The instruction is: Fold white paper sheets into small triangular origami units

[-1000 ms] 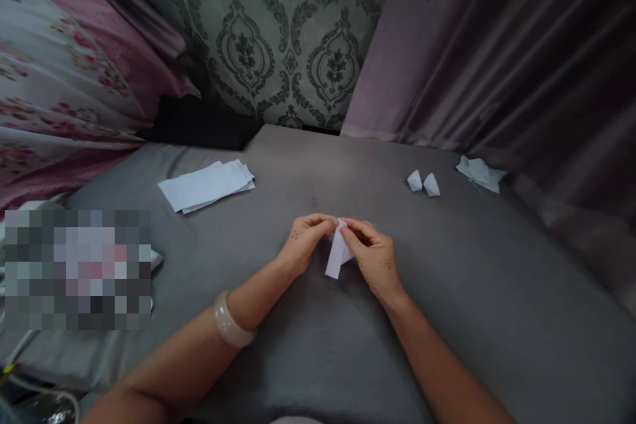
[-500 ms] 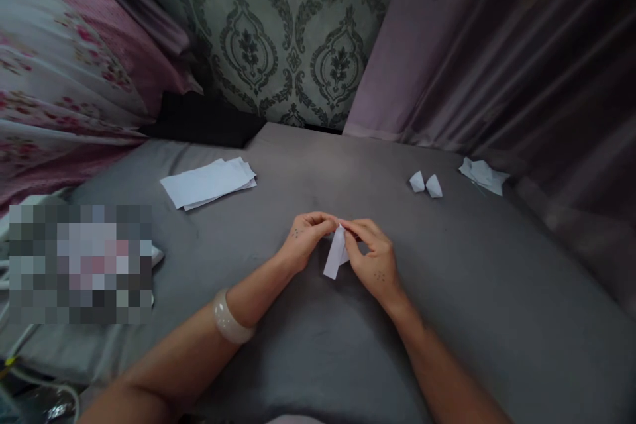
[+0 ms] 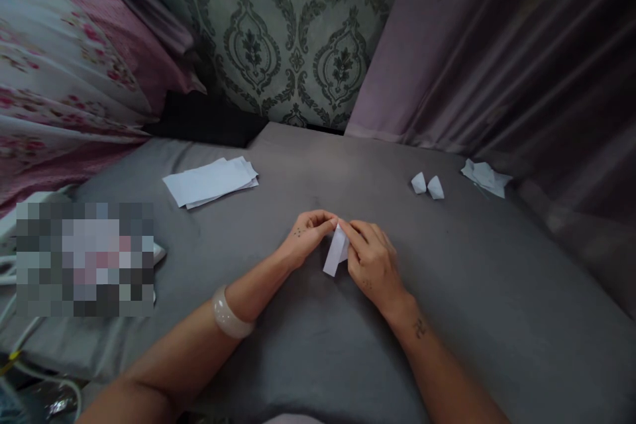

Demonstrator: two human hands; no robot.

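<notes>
A folded strip of white paper (image 3: 334, 255) hangs between my hands, slanting down toward me, with a second flap showing behind it on the right. My left hand (image 3: 311, 236) pinches its top end between thumb and fingers. My right hand (image 3: 373, 258) closes on the same top end from the other side, index finger stretched along the fold and the back of the hand turned up. The fingers partly hide how the top is folded.
On the grey bed sheet (image 3: 298, 165) lie a stack of white paper strips (image 3: 211, 182) at left, two small folded paper pieces (image 3: 428, 185) at right and crumpled white paper (image 3: 485, 177) farther right. A black cloth (image 3: 211, 118) lies by the wall. White cables (image 3: 32, 331) run at lower left.
My right hand has rolled inward over the paper, so its back and the wrist now face up. The left hand keeps its pinch, and the paper has barely shifted.
</notes>
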